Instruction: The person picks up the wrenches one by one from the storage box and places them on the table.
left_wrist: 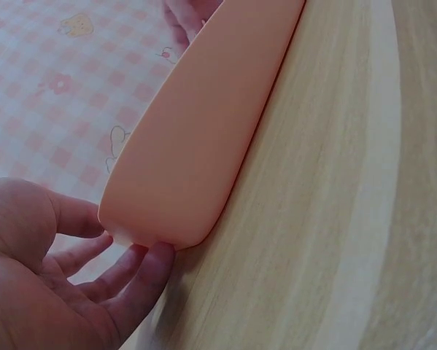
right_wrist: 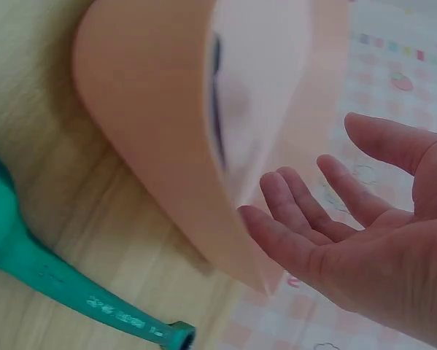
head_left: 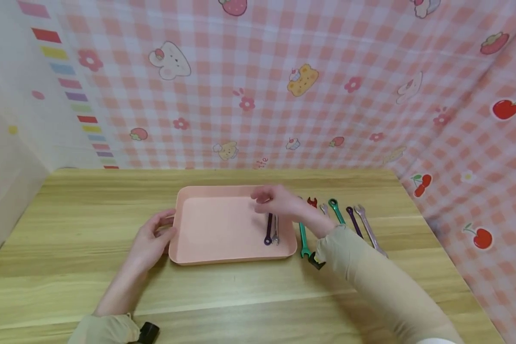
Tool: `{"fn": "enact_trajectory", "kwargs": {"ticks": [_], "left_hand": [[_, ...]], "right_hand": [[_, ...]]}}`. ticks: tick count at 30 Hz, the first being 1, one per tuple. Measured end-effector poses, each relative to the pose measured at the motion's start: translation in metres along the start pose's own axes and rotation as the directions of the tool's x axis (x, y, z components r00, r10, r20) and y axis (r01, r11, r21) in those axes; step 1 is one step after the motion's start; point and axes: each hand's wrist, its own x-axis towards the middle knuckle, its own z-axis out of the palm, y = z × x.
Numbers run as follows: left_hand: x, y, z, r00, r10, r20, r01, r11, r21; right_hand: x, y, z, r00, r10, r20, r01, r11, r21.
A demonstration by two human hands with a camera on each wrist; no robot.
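A shallow pink tray lies on the wooden table. At its left end my left hand rests its fingertips against the outside of the wall; the left wrist view shows the thumb near the corner of the rim. Over the tray's right end hovers my right hand, with spread, relaxed fingers and nothing held. Below it, inside the tray, a dark purple wrench and a silver wrench lie side by side, their upper ends partly hidden by the hand.
Right of the tray several wrenches lie in a row: a green wrench, a red wrench, another green wrench, a purple wrench and a silver wrench. My right forearm covers some. A checked cloth hangs behind the table.
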Motion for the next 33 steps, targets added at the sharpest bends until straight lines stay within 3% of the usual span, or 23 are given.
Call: {"fn": "enact_trajectory", "kwargs": {"ticks": [6, 15, 24, 33], "left_hand": [[0.0, 0.0, 0.0, 1.0, 0.008, -0.005, -0.008, 1.0, 0.002], [0.001, -0.001, -0.001, 1.0, 0.001, 0.005, 0.0, 1.0, -0.016], [0.0, -0.001, 0.0, 1.0, 0.01, -0.008, -0.01, 1.0, -0.005], [0.0, 0.0, -0.001, 1.0, 0.004, -0.005, -0.004, 1.0, -0.022]], "right_hand": [[0.008, 0.005, 0.008, 1.0, 0.011, 0.006, -0.011, 1.0, -0.021], [0.017, -0.015, 0.024, 0.999, 0.034, 0.018, -0.032, 0.996, -0.086], [0.034, -0.033, 0.039, 0.995, -0.002, 0.098, 0.003, 1.0, -0.012], [0.043, -0.039, 0.041, 1.0, -0.022, 0.014, 0.022, 0.999, -0.024]]}}
